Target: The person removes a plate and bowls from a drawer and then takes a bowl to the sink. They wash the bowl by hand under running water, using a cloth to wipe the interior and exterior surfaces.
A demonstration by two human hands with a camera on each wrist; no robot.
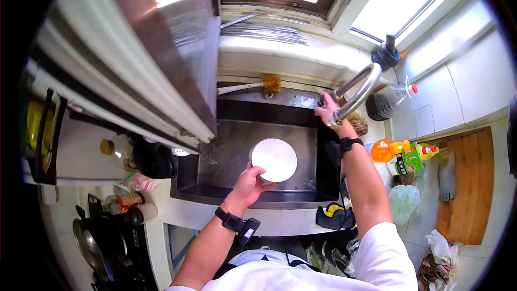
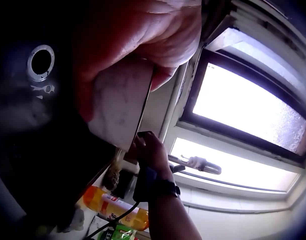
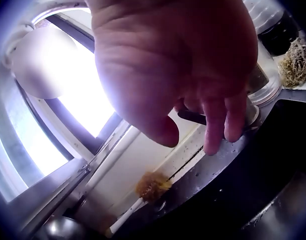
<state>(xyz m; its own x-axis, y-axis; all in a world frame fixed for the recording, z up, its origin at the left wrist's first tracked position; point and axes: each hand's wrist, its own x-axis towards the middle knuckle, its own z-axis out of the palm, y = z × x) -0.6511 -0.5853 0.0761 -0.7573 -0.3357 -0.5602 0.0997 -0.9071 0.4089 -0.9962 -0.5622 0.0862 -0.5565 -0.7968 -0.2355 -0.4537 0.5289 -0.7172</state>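
My left hand grips a round white bowl by its side, thumb at the rim, above the dark sink. In the left wrist view, the outside of the bowl shows a faint grey marbled pattern. At the back right corner of the sink, my right hand is at the base of the curved metal faucet. The right wrist view shows its fingers around the dark faucet handle, which they partly hide.
A white-handled brush lies along the back ledge. To the right are a large clear jug, an orange bottle, a green packet and a wooden board. A folded panel stands close on the left.
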